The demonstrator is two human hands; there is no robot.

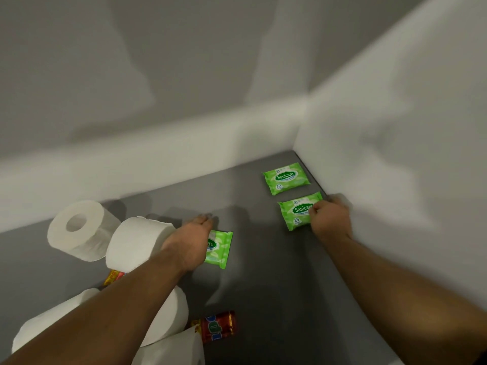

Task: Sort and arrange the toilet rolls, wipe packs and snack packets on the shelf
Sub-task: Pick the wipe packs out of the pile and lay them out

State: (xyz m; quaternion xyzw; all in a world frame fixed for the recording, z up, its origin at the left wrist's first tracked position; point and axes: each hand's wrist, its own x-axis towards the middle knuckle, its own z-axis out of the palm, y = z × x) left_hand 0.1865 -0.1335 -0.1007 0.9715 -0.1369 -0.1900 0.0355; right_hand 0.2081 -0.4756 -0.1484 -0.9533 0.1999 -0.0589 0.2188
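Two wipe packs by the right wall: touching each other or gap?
Apart. Head view shows a strip of bare grey shelf between the far wipe pack and the near wipe pack, whose right edge the right hand grips.

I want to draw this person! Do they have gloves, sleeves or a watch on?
No gloves: the left grip and right grip are bare hands, with no rings showing. The left forearm and right forearm are bare too, with no sleeve, watch or bracelet in view.

Soft even light, faint wall shadows, blurred wide-angle edges
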